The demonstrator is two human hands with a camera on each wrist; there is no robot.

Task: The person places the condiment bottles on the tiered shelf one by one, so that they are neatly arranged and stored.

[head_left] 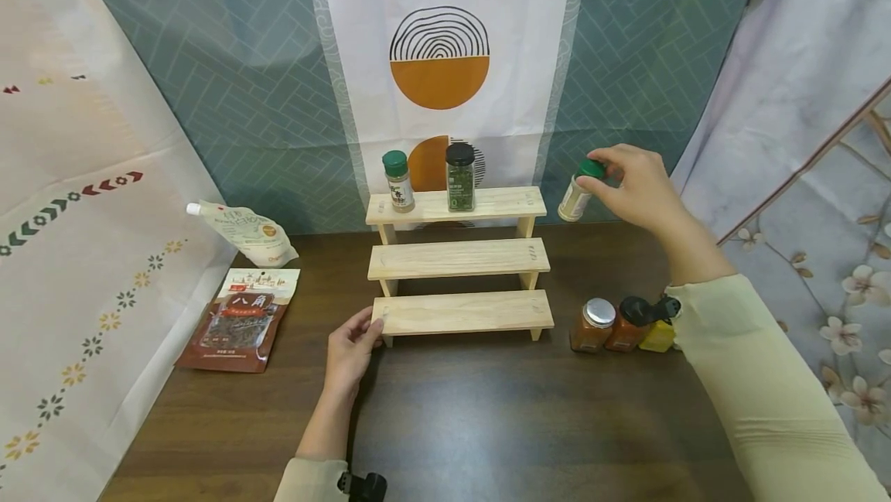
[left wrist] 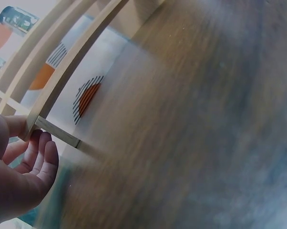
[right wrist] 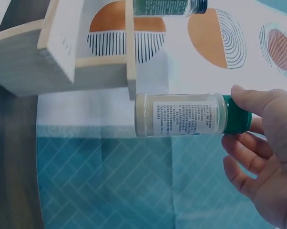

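Note:
A three-step wooden rack [head_left: 459,258] stands on the dark table. My left hand [head_left: 350,349] pinches the left end of its lowest step, thumb on top and fingers beneath, as the left wrist view also shows. Up at the right, my right hand [head_left: 636,185] grips a spice jar [right wrist: 181,115] by its green cap [right wrist: 236,114]. That jar hangs tilted in the air, right of the top step; pale powder and a printed label show in the right wrist view. On the top step stand a green-capped jar [head_left: 399,183] and a black-capped jar of green flakes [head_left: 460,179].
Right of the rack, below my right forearm, stand a silver-lidded jar [head_left: 593,326], a black-lidded reddish jar [head_left: 626,328] and a yellow container [head_left: 657,338]. At left lie a brown star anise packet [head_left: 240,324] and a white-capped pouch [head_left: 247,233] against the cloth wall.

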